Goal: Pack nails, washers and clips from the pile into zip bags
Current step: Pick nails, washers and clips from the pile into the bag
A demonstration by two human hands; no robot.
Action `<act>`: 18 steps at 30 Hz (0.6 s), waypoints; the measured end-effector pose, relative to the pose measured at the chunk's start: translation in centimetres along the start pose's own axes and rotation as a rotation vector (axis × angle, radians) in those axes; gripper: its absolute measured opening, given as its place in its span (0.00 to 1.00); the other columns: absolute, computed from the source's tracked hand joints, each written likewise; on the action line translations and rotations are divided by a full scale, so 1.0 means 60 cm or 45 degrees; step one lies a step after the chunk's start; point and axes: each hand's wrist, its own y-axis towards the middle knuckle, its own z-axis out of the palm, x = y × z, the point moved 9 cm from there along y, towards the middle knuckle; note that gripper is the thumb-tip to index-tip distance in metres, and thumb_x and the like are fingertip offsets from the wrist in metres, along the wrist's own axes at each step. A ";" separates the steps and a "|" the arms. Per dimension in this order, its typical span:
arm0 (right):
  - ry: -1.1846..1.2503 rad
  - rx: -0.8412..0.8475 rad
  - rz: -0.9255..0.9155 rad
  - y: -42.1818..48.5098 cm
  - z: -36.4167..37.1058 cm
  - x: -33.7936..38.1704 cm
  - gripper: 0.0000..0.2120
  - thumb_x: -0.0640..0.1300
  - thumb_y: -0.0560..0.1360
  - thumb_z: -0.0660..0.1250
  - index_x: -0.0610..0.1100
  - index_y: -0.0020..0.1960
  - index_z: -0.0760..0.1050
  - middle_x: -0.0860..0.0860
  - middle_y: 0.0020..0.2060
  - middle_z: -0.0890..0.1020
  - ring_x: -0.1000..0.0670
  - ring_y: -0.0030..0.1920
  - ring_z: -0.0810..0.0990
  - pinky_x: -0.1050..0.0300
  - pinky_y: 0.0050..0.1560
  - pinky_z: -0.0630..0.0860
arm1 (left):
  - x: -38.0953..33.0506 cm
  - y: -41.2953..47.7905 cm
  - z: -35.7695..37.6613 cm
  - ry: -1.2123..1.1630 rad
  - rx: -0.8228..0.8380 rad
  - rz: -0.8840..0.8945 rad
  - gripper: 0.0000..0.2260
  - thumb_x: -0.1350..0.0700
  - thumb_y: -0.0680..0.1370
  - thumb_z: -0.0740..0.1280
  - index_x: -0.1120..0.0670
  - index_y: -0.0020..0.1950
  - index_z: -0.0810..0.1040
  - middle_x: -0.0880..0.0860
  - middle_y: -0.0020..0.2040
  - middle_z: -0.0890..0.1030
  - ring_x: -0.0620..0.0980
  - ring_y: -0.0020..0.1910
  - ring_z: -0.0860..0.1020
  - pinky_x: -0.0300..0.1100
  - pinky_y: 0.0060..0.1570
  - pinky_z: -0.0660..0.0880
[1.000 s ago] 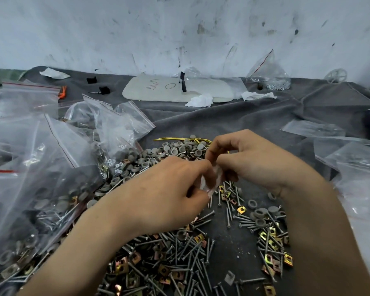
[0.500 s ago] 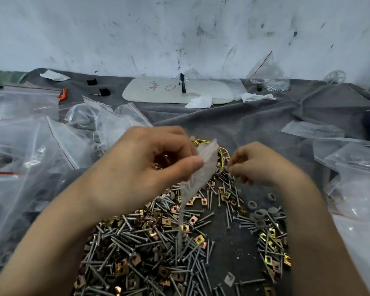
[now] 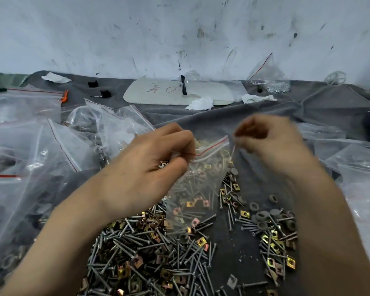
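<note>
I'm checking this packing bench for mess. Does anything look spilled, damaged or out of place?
Nothing looks damaged. The loose pile of nails, washers and clips on the grey cloth is the working stock. Only the crumpled white tissues by the white board at the back seem stray.

The clear plastic zip bag point(image 3: 203, 178) by the left hand point(image 3: 150, 167) carries a thin red stripe along its mouth. Below that hand, dull grey steel nails point(image 3: 137, 248) mix with golden-yellow square metal clips point(image 3: 291, 262) and dark grey round washers point(image 3: 262, 225) on a charcoal-grey cloth point(image 3: 233, 120). Left of the right hand point(image 3: 269, 146), pale yellow strands point(image 3: 214, 153), perhaps wire, show through the bag.
</note>
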 end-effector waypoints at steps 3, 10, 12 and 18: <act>0.450 -0.192 -0.352 -0.038 -0.052 0.098 0.12 0.33 0.70 0.72 0.49 0.39 0.77 0.55 0.33 0.83 0.59 0.35 0.81 0.69 0.39 0.75 | -0.005 0.001 0.006 0.004 0.003 0.027 0.12 0.52 0.72 0.55 0.57 0.42 0.74 0.50 0.45 0.74 0.46 0.44 0.73 0.31 0.43 0.65; 0.302 0.117 -0.436 -0.063 0.007 0.149 0.11 0.35 0.69 0.74 0.50 0.40 0.78 0.51 0.36 0.83 0.56 0.39 0.82 0.61 0.44 0.78 | -0.022 0.000 0.006 -0.008 -0.022 0.106 0.07 0.56 0.73 0.57 0.56 0.40 0.73 0.52 0.48 0.75 0.50 0.49 0.74 0.37 0.46 0.68; 0.254 0.065 -0.387 -0.056 0.003 0.134 0.07 0.42 0.70 0.74 0.53 0.42 0.79 0.54 0.38 0.84 0.57 0.40 0.82 0.62 0.44 0.78 | -0.021 0.000 -0.003 -0.019 -0.068 0.113 0.06 0.55 0.73 0.55 0.53 0.40 0.71 0.52 0.48 0.75 0.50 0.47 0.73 0.37 0.46 0.67; -0.300 0.136 -0.009 -0.014 0.008 0.022 0.12 0.36 0.72 0.71 0.51 0.36 0.76 0.55 0.31 0.79 0.55 0.32 0.76 0.61 0.36 0.70 | -0.006 -0.001 -0.033 0.033 -0.271 0.060 0.05 0.54 0.72 0.54 0.44 0.42 0.67 0.53 0.48 0.76 0.48 0.47 0.73 0.34 0.46 0.66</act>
